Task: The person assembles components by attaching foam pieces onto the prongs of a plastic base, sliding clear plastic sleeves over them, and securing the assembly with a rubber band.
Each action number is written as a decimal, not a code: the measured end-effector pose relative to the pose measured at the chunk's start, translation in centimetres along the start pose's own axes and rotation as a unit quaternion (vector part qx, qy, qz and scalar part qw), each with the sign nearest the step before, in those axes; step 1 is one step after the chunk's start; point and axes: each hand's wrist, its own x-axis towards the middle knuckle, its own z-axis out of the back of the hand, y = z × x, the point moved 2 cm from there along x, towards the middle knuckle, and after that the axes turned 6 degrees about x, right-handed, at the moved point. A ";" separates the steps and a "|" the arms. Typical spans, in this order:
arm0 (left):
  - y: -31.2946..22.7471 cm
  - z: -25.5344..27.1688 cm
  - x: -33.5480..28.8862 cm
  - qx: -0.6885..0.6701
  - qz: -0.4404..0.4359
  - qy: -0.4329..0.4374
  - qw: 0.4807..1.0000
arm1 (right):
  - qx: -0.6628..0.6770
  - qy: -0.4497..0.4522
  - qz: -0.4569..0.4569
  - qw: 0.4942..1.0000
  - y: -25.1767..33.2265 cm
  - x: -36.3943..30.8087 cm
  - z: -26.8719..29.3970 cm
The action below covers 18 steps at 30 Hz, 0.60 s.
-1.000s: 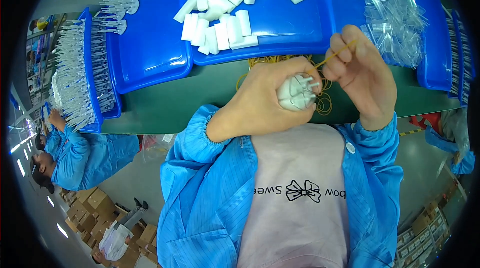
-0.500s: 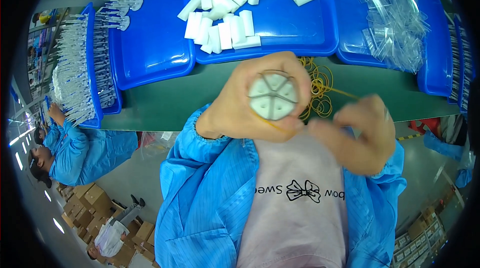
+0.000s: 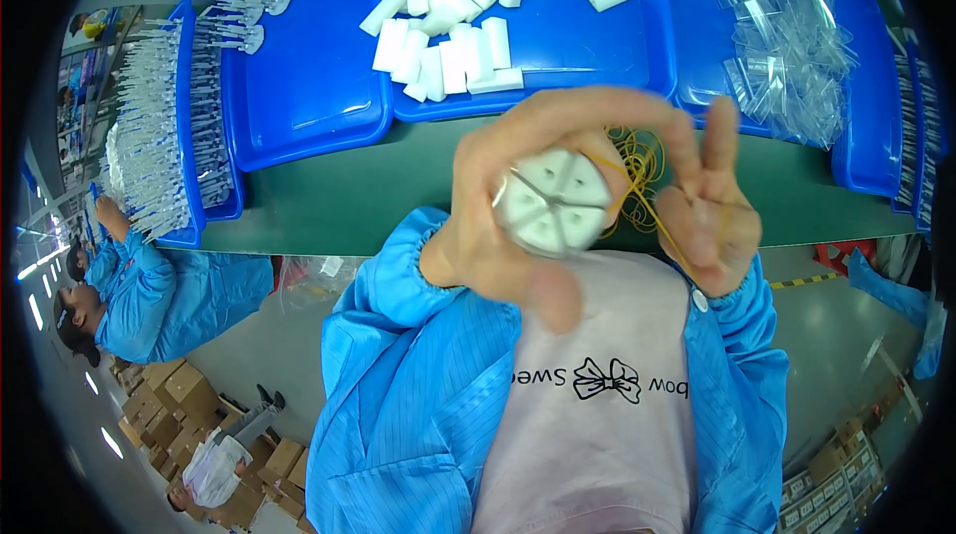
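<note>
My left hand (image 3: 488,186) is wrapped round a bundle of white wedge-shaped pieces (image 3: 578,181), held end-on so that they form a disc with dark gaps between the wedges. Its thumb points down, apart from the bundle, and its forefinger reaches across toward the right. A yellow rubber band (image 3: 665,232) runs taut and crossed from the bundle's right side to my right hand (image 3: 712,220), which has hold of it. Two fingers of the right hand point up, one close to the left forefinger. Behind both hands, a loose heap of yellow rubber bands (image 3: 642,151) lies on the green table (image 3: 329,206).
A blue tray (image 3: 588,46) of white blocks (image 3: 453,61) stands at the back. To its right are clear plastic pieces (image 3: 782,56). Blue trays at left hold rows of thin white-tipped parts (image 3: 149,126). A person in blue (image 3: 189,300) works at far left.
My right hand has come up and spread two fingers, drawing the rubber band out into a crossed stretch. My left thumb and forefinger have lifted off the bundle, which has turned slightly.
</note>
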 end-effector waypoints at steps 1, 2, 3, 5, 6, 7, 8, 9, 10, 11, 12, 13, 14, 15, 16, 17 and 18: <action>0.0 0.0 0.0 0.070 -0.021 -0.006 0.997 | -0.056 0.005 -0.025 0.998 0.1 0.4 0.8; -0.1 -0.1 0.1 0.139 -0.043 -0.012 0.989 | -0.111 0.010 -0.048 0.993 0.1 0.6 1.2; -0.1 -0.1 0.2 0.206 -0.065 -0.017 0.976 | -0.113 0.010 -0.046 0.993 0.1 0.8 0.8; 0.4 0.6 0.5 0.295 -0.102 -0.019 0.950 | -0.401 -0.016 -0.052 0.914 -0.2 1.3 -0.4; 0.6 0.8 0.6 0.388 -0.161 -0.003 0.907 | -0.451 -0.049 -0.026 0.891 -0.7 1.4 -0.5; 0.6 0.7 0.6 0.476 -0.217 0.012 0.852 | -0.452 -0.051 -0.025 0.890 -0.9 1.5 -0.6; 0.7 0.5 0.6 0.489 -0.216 0.011 0.845 | -0.561 -0.018 0.015 0.828 -0.9 1.5 -0.9; 0.4 0.3 0.6 0.487 -0.216 0.012 0.846 | -0.659 0.015 0.054 0.750 -1.0 1.6 -1.2; -0.1 0.0 0.7 0.516 -0.213 0.041 0.828 | -0.686 -0.004 0.081 0.723 -1.4 1.6 -1.7; -0.4 -0.3 0.8 0.545 -0.210 0.070 0.809 | -0.687 -0.005 0.082 0.722 -1.3 1.6 -1.8; -0.6 -0.6 0.9 0.543 -0.210 0.071 0.810 | -0.763 0.018 0.113 0.636 -1.2 1.6 -2.1; -0.7 -0.9 0.8 0.555 -0.197 0.096 0.802 | -0.827 0.043 0.141 0.542 -1.2 1.6 -2.3; -0.6 -1.1 0.8 0.567 -0.183 0.120 0.794 | -0.827 0.043 0.140 0.542 -1.2 1.7 -2.5; 0.0 -1.1 0.7 0.567 -0.183 0.119 0.794 | -0.844 0.038 0.137 0.518 -1.2 1.8 -2.6; 0.7 -0.9 0.7 0.489 -0.165 0.100 0.850 | -0.859 0.036 0.134 0.494 -1.1 2.0 -2.8; 1.1 -0.7 0.6 0.406 -0.147 0.080 0.898 | -0.873 0.034 0.130 0.469 -1.1 2.1 -2.9; 0.9 -0.7 0.3 0.408 -0.147 0.077 0.898 | -0.873 0.037 0.129 0.470 -1.1 2.2 -3.0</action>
